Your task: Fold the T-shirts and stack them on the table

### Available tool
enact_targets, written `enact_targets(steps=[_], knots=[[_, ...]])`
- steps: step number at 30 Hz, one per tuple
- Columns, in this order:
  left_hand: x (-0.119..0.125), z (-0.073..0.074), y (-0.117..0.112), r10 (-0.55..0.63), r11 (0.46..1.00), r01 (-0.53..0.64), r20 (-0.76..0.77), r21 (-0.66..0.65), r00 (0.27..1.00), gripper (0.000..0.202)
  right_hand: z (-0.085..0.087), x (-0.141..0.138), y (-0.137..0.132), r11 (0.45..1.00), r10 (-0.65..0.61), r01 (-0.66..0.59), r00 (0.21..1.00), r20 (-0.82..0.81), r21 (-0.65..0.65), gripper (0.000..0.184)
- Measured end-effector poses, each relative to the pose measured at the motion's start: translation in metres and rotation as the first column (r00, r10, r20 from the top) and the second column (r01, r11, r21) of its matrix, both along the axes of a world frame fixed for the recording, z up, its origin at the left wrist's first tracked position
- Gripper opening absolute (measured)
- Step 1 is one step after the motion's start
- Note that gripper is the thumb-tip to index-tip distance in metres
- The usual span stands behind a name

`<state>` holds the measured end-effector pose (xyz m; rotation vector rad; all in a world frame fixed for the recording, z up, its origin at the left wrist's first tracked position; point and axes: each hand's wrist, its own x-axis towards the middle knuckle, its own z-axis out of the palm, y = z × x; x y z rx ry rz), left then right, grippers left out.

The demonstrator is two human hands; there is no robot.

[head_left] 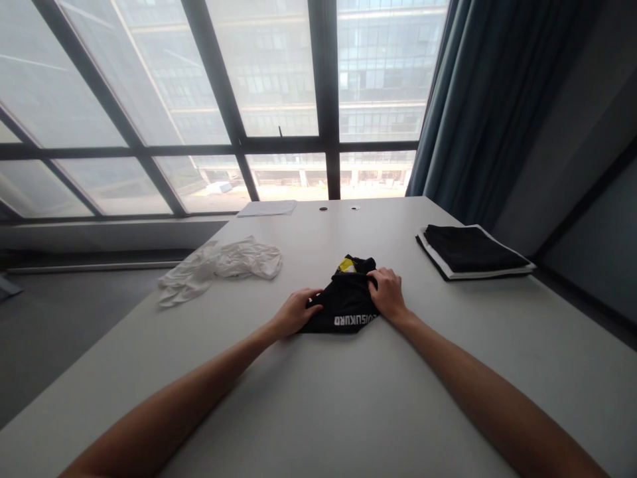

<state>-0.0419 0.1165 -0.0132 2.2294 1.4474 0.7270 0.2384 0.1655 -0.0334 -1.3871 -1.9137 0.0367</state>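
A small black garment (343, 300) with white lettering on its band and a yellow patch lies bunched in the middle of the grey table (318, 398). My left hand (294, 313) grips its left edge with curled fingers. My right hand (387, 293) pinches the cloth at its right side, fingers closed on the fabric. Both arms stretch forward over the table.
A crumpled white garment (221, 265) lies at the left edge of the table. A folded stack of black and white clothes (470, 251) sits at the right. A sheet of paper (267, 208) lies at the far edge by the window. Dark curtain hangs at the right.
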Motion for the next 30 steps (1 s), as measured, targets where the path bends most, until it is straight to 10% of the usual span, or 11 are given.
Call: enact_targets(steps=[9,30], knots=[[-0.017,0.002,0.014,0.267,0.928,-0.211,-0.154,0.306,0.951,0.045,0.008,-0.005,-0.007,0.98,0.142,-0.119,0.979,-0.145,0.158,0.021],[-0.036,-0.005,0.033,0.235,0.948,-0.209,-0.085,0.24,0.968,0.02,0.0,-0.006,-0.005,0.972,0.233,-0.229,0.967,-0.105,0.045,0.032]])
